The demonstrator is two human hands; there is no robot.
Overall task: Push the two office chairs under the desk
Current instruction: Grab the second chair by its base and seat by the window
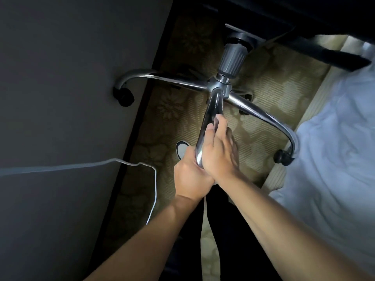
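Note:
An office chair's chrome star base [218,86] fills the middle of the head view, with a grey ribbed column cover [232,57] rising to the dark seat underside at the top. Both hands hold the near chrome leg [211,116]. My left hand [190,177] grips its lower end. My right hand [220,149] wraps the leg just above it. One black caster [123,96] sits at the left, by the dark desk panel [67,98]. Another caster [283,157] sits at the right. Only this one chair shows.
A white cable [154,179] trails along the desk panel and down to the patterned carpet [168,122]. A bed with white bedding [334,128] runs along the right. My shoe tip [180,149] and dark trouser legs are below the hands.

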